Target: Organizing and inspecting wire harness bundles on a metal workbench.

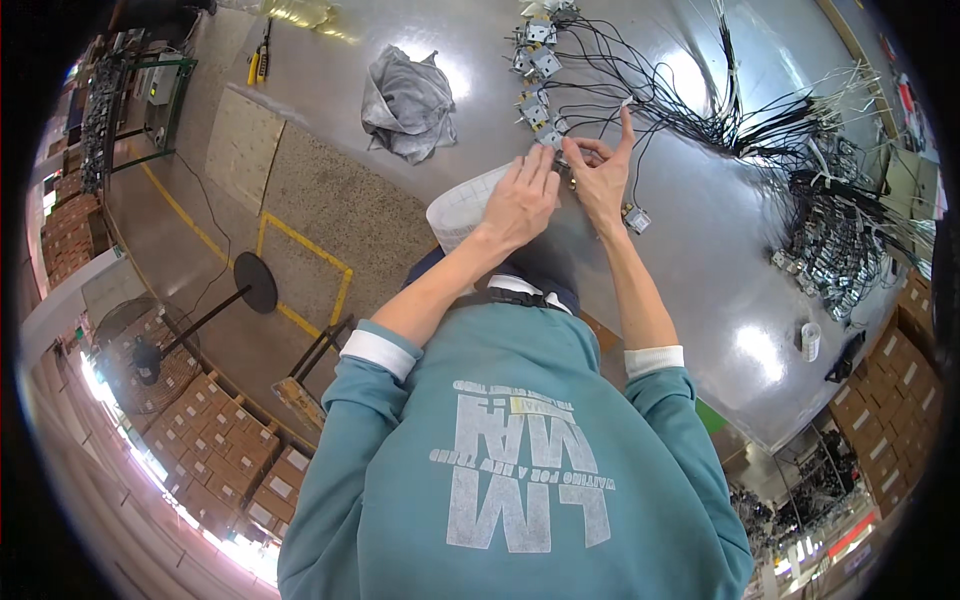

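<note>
My left hand is closed on a roll of white labels, its curved strip standing out to the left of the fingers. Close beside it, my right hand has its index finger stretched up with a small white label at the tip. The right thumb and curled fingers are bent together, and what lies between them is hidden. Both hands' fingertips meet at the near end of a row of small metal boxes with black wires. A single metal box lies beside my right wrist.
A crumpled grey cloth lies left of the metal boxes. Yellow-handled pliers are at the far left of the table. Bundled wires and heaped metal parts cover the right side, near a small white roll. A fan stands left.
</note>
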`<action>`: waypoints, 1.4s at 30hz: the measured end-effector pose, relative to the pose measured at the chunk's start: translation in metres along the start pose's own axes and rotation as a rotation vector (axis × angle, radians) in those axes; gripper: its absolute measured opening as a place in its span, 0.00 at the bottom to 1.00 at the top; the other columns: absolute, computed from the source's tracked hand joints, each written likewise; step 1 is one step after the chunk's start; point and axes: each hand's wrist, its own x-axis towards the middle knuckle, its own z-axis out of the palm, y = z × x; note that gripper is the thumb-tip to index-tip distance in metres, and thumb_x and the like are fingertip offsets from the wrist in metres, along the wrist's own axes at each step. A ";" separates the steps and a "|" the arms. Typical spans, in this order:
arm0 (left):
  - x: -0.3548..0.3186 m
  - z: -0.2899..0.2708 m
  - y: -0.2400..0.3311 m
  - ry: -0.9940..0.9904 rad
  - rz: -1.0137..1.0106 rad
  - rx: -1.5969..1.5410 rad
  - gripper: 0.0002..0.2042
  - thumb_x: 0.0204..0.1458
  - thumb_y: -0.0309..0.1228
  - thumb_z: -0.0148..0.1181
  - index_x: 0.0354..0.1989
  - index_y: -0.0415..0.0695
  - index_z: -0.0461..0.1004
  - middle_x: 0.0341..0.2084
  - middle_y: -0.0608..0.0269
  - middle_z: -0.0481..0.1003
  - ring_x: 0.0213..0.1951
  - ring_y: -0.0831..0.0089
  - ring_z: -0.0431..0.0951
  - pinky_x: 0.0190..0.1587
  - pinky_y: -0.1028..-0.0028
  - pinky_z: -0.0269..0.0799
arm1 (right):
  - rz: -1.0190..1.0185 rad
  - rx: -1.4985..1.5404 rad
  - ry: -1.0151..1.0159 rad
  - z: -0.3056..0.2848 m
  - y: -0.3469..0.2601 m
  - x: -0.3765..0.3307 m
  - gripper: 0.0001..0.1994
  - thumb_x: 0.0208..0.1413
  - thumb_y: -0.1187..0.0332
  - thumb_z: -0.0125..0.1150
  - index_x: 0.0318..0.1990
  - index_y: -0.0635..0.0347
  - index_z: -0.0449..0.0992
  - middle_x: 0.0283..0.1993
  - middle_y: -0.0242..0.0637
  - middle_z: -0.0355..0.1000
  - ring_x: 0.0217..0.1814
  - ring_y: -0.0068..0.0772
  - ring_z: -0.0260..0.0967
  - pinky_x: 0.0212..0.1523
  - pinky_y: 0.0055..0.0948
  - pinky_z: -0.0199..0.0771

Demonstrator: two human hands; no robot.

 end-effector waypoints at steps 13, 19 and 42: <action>-0.016 0.025 -0.013 -0.068 -0.027 0.023 0.20 0.59 0.29 0.53 0.55 0.27 0.74 0.71 0.32 0.66 0.75 0.44 0.64 0.72 0.56 0.67 | -0.279 -0.643 0.080 0.015 -0.001 -0.009 0.41 0.62 0.64 0.72 0.79 0.47 0.55 0.37 0.32 0.87 0.28 0.32 0.84 0.30 0.32 0.81; -0.013 0.024 -0.009 -0.070 -0.006 0.087 0.20 0.60 0.31 0.54 0.56 0.28 0.75 0.71 0.34 0.66 0.75 0.46 0.65 0.74 0.56 0.63 | -0.488 -0.846 0.018 0.012 0.002 -0.007 0.39 0.62 0.62 0.72 0.78 0.45 0.58 0.36 0.26 0.86 0.27 0.32 0.84 0.27 0.33 0.79; -0.001 0.012 -0.006 -0.049 -0.007 0.056 0.17 0.55 0.30 0.57 0.48 0.31 0.77 0.65 0.34 0.73 0.65 0.47 0.72 0.62 0.55 0.71 | -0.253 -0.449 0.119 0.013 0.002 0.011 0.32 0.58 0.64 0.74 0.69 0.51 0.68 0.35 0.34 0.70 0.36 0.32 0.69 0.41 0.33 0.75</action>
